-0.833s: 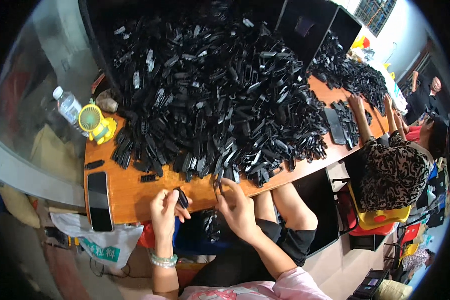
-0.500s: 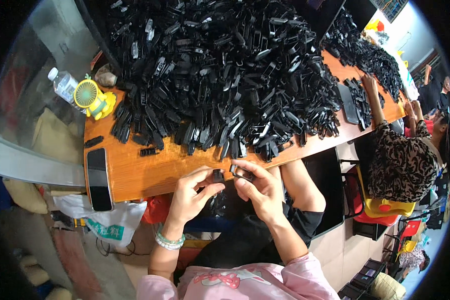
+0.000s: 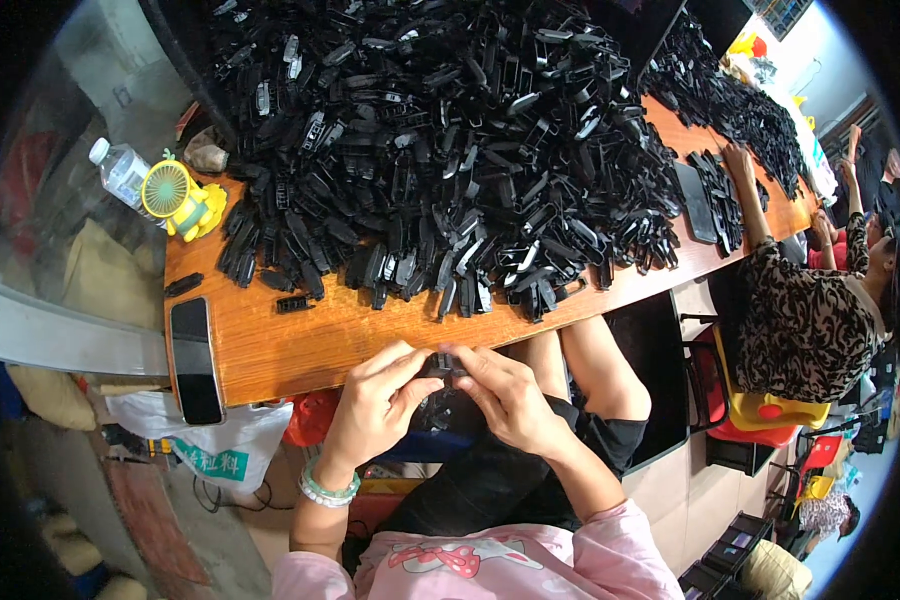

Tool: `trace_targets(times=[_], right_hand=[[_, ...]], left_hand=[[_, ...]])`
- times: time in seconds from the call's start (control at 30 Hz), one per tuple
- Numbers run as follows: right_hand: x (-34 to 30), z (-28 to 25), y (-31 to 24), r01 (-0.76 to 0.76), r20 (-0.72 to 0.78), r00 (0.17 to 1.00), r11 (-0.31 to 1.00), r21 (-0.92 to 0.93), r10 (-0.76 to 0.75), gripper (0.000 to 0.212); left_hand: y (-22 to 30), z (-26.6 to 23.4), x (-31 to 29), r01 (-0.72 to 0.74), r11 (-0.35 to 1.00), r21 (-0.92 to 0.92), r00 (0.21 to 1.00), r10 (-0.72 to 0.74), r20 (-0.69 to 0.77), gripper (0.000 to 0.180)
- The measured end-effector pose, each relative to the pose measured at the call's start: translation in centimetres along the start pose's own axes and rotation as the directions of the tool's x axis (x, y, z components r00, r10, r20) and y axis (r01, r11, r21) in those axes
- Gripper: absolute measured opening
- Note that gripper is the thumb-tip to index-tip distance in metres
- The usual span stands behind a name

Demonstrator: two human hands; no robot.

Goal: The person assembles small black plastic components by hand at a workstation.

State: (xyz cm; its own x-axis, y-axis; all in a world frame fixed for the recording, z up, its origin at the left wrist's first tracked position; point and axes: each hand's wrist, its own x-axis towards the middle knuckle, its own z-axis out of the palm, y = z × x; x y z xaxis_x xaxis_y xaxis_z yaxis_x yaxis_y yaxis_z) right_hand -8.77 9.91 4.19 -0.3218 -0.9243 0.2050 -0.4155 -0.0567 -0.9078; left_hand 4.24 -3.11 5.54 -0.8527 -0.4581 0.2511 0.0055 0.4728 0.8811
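My left hand (image 3: 375, 402) and my right hand (image 3: 515, 398) meet in front of the table's near edge. Both are closed, fingertips pinching small black plastic parts (image 3: 444, 367) pressed against each other between them. Fingers cover most of these parts, so how they fit together cannot be made out. Beyond my hands a large heap of black plastic pieces (image 3: 420, 160) spreads over the wooden table (image 3: 290, 350). One loose black piece (image 3: 292, 303) lies at the heap's near left edge, and another (image 3: 184, 284) sits farther left.
A phone (image 3: 197, 365) lies at the table's left end, near a yellow fan (image 3: 175, 198) and a plastic bottle (image 3: 123, 180). A white sack (image 3: 210, 440) hangs below. At right, a co-worker in a patterned top (image 3: 810, 320) reaches toward black pieces beside a dark flat slab (image 3: 696, 203).
My hands have come together. The black part in my left hand and the frame-like black part in my right, apart before, now touch.
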Motion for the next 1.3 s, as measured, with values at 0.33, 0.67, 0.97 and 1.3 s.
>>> trace_targets(times=[0.33,0.67,0.97,1.3], right_hand=[[-0.5,1.8,0.1,0.118,-0.12,0.982,0.973,-0.197,-0.144,0.048],[-1.4,2.1,0.5,0.043,-0.224,0.974,0.993,0.108,-0.017,0.023],[1.0,0.4,1.7,-0.008,-0.224,0.974,0.977,-0.213,-0.041,0.012],[6.2,-3.3,4.7,-0.149,-0.429,0.84,0.619,-0.771,-0.332,0.018]], left_hand=[[-0.4,2.3,-0.7,0.001,0.996,-0.095,0.979,-0.02,-0.201,0.023],[-0.6,1.0,-2.8,0.294,0.8,-0.522,0.939,-0.344,0.001,0.025],[-6.5,-1.8,4.3,0.174,0.935,0.31,0.86,0.009,-0.511,0.012],[-9.3,-1.8,5.6,0.215,0.976,-0.009,0.891,-0.2,-0.408,0.018]])
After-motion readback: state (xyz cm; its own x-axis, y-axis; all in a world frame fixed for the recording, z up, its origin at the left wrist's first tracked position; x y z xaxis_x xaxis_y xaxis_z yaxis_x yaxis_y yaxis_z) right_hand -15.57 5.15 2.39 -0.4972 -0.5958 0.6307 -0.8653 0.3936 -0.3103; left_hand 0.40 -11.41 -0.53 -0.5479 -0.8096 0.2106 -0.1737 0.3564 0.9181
